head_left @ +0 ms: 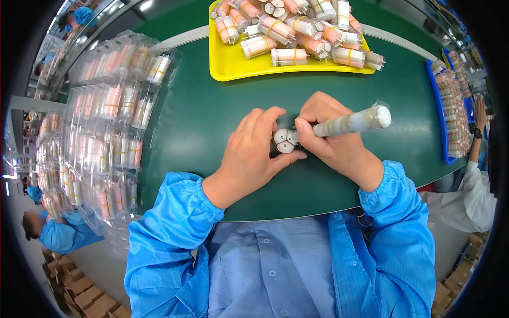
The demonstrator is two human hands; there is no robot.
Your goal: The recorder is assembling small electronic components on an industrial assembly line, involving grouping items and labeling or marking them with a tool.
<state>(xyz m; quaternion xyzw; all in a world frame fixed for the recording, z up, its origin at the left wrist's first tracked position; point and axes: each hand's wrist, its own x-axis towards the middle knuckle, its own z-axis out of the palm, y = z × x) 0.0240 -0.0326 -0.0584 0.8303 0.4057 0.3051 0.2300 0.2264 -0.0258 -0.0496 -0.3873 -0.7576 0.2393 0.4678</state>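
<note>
My left hand (246, 151) curls around a bundle of cylinders (285, 141) on the green table (212, 100). Its round, pale metallic ends face up, each with a small dark dot in the middle. My right hand (330, 135) is closed on a hand tool with a thick, wrapped grey-white handle (352, 122). The handle slants up to the right. Its tip meets the right side of the bundle, partly hidden by my fingers, so its kind cannot be made out.
Banded pink and white cylinder bundles fill a yellow tray (228, 74) at the far side. Stacked clear plastic trays (101, 135) of similar bundles stand on the left. A blue tray (444, 140) of cylinders lies far right, near another person's arm (477, 135).
</note>
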